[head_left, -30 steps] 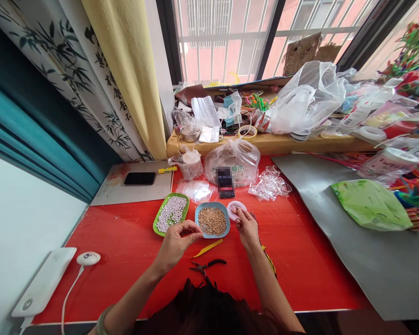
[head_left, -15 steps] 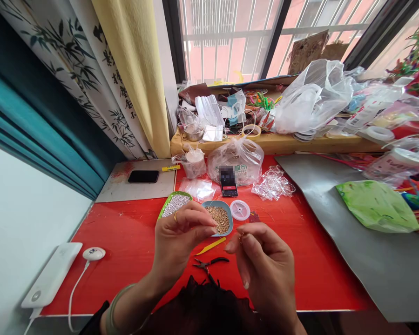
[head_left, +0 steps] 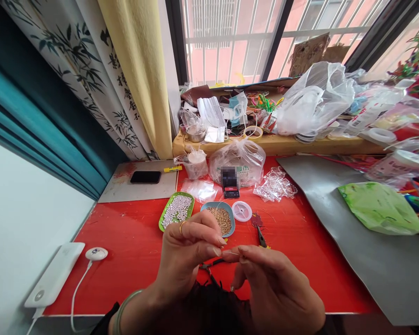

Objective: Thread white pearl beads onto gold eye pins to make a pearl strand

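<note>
Both of my hands are raised over the red table, fingertips almost meeting. My left hand (head_left: pixel 192 246) is closed in a pinch of thumb and forefinger. My right hand (head_left: pixel 277 284) pinches too, and a thin clear thread (head_left: pixel 232 253) spans the small gap between them. Whether a bead sits in the fingertips is too small to tell. Just beyond the left hand are a blue tray (head_left: pixel 233 223) of gold beads (head_left: pixel 222 219) and a green tray (head_left: pixel 161 218) of silvery beads (head_left: pixel 177 209). Black-handled pliers (head_left: pixel 214 264) lie below, partly hidden by my hands.
Past my right hand lie a clear spool (head_left: pixel 242 211) and dark-tipped pliers (head_left: pixel 261 236), their handles covered. A phone (head_left: pixel 230 184) leans on a plastic bag (head_left: pixel 253 158). Another phone (head_left: pixel 145 177) lies left; a grey sheet (head_left: pixel 331 232) covers the right side.
My right hand has moved lower and turned flatter, its fingertips nearer the left ones. The left hand has shifted slightly right and down. The dark-tipped pliers have come into view; the yellow tool is mostly covered.
</note>
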